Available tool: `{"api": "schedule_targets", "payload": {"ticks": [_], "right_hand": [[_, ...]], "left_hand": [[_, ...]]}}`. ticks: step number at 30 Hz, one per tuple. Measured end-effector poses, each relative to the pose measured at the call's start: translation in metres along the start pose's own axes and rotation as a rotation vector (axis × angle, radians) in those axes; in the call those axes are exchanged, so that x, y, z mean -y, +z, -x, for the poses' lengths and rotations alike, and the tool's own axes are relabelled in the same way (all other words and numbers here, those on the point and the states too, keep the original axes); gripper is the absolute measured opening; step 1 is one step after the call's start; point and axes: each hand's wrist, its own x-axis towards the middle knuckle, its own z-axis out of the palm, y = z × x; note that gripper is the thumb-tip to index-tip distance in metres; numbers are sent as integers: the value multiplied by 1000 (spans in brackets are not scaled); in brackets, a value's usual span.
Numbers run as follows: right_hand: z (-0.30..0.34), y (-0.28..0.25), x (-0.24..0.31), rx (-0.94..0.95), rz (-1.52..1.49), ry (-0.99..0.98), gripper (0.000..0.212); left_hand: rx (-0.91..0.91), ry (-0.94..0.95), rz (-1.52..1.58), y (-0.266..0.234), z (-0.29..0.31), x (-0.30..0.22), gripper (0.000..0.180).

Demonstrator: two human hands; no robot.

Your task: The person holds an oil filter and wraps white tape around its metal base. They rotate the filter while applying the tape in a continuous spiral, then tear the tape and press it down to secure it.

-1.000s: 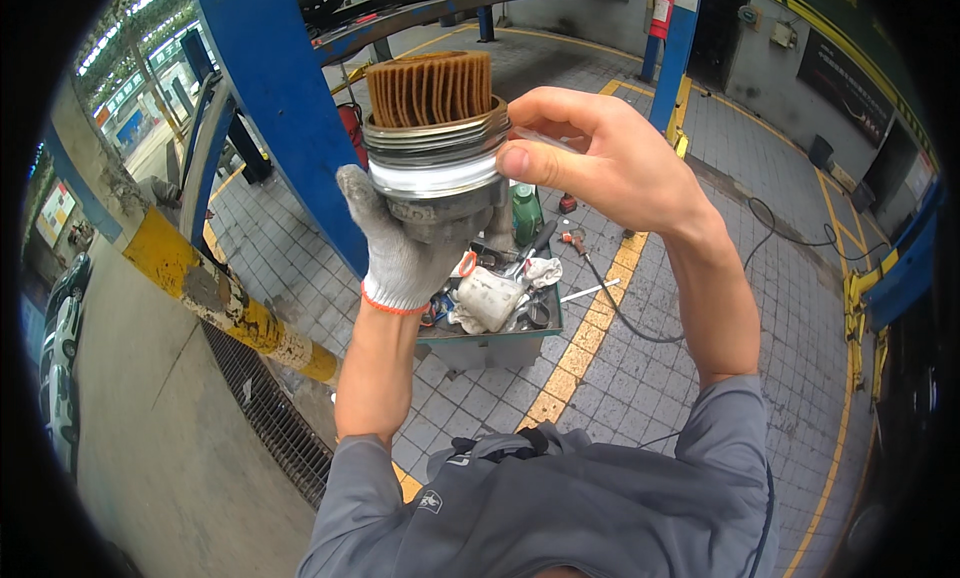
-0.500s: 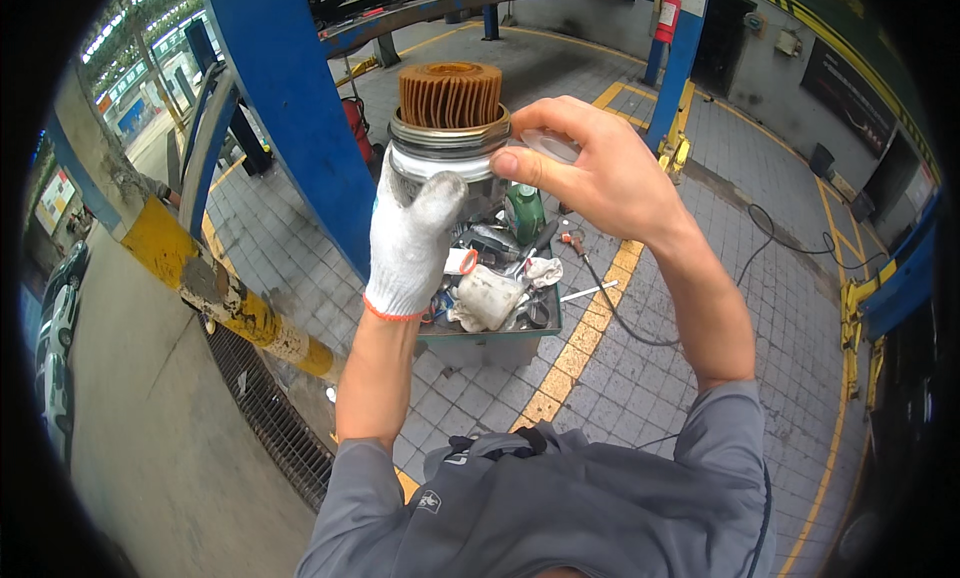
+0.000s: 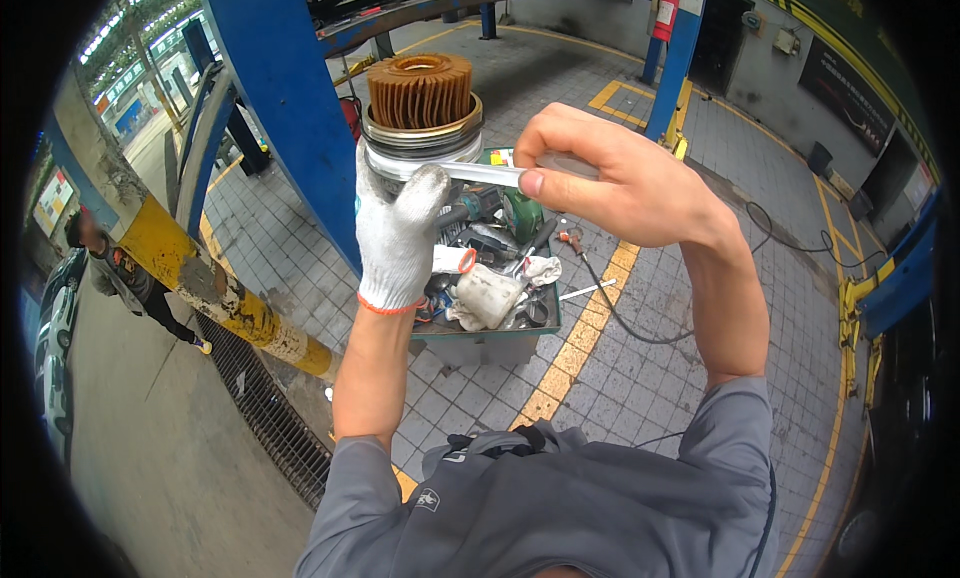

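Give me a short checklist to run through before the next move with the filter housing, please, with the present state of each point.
1. Left hand, gloved, grips the metal housing firmly: ok.
2. Brown pleated filter element sits upright in the housing: ok.
3. Right hand pinches the thin pale strip at the housing rim: ok.
4. Strip seated in its groove all around: cannot tell.
5. Tool tray directly below to catch a drop: ok.
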Motion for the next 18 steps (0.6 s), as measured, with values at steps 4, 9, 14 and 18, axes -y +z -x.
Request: {"api": "schedule_targets", "payload": {"ticks": [4, 9, 14, 18], "right_hand": [[1, 0, 2, -88, -35, -68, 23], [-6, 7, -3, -298, 68, -156, 24], [-11, 11, -9, -388, 158, -239, 23], [-11, 10, -10, -338, 116, -177, 26]], "left_hand": [[3, 48, -92, 3, -2, 1, 70], [69, -22, 106, 7, 5, -2, 67], [106, -107, 174, 9, 5, 0, 68], [114, -71, 231, 12, 7, 4, 69]]}}
